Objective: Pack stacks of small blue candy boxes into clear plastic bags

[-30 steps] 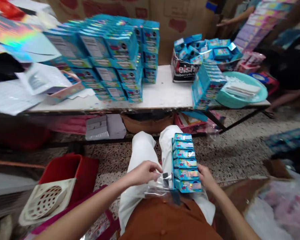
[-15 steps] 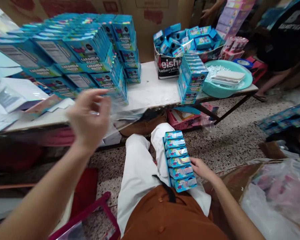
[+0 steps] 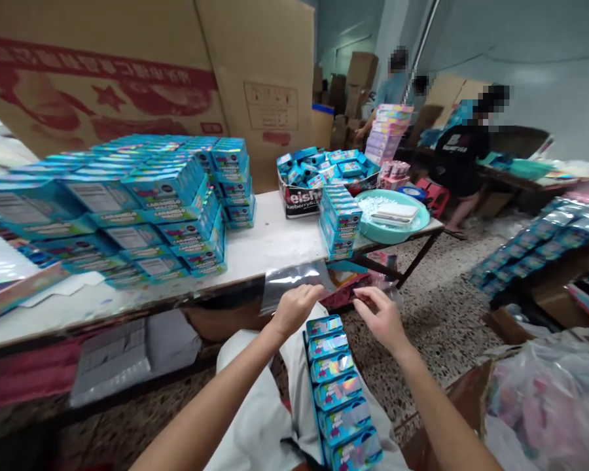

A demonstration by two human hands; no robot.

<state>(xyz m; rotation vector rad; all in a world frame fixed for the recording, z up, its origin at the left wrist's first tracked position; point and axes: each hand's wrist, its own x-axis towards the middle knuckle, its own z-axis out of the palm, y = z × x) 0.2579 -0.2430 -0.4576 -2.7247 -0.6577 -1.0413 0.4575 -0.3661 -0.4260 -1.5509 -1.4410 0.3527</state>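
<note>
While the row of blue boxes (image 3: 338,386) is lying on the lap (image 3: 245,386), long axis pointing toward the desk (image 3: 279,239), the left hand (image 3: 294,311), nearer its far end, is apparently gripping clear film (image 3: 290,280); the right hand (image 3: 383,320) is hovering, fingers parted.

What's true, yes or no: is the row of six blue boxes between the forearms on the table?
No, the row of six blue boxes lies on the person's white trousers.

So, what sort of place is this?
Probably a packing workshop: blue printed cardboard boxes stacked on a white table, a row of shiny blue boxes on the person's lap, and a large brown cardboard carton behind.
</note>
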